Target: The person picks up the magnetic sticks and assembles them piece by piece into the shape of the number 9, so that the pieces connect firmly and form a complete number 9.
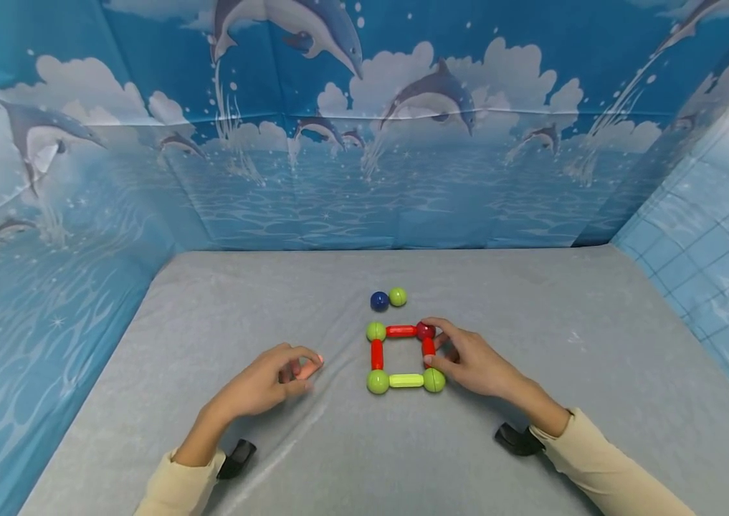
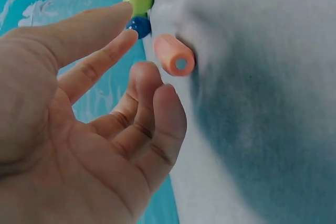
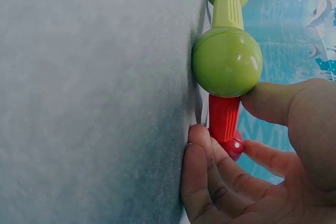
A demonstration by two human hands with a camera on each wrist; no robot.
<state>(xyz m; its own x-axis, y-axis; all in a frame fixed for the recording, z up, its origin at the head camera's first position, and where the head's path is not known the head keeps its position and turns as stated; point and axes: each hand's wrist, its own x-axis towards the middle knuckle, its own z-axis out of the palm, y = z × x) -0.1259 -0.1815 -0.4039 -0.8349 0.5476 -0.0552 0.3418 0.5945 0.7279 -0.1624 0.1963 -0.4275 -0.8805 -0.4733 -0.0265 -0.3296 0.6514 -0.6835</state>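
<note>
Square of rods and balls [image 1: 406, 380], right hand [image 1: 477, 362] pinching one red rod [image 3: 223, 116], left hand [image 1: 264, 383] spread near orange rod [image 2: 170, 53]

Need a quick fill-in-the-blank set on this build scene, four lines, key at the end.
1. The square frame contains ____ red rods.
2. The loose green ball sits beside a loose ball coloured ____.
3. The right hand has its index finger on the corner ball coloured ____.
4. The loose orange rod lies closer to the left hand than to the ____ hand.

Missing words: three; blue; red; right.
</note>
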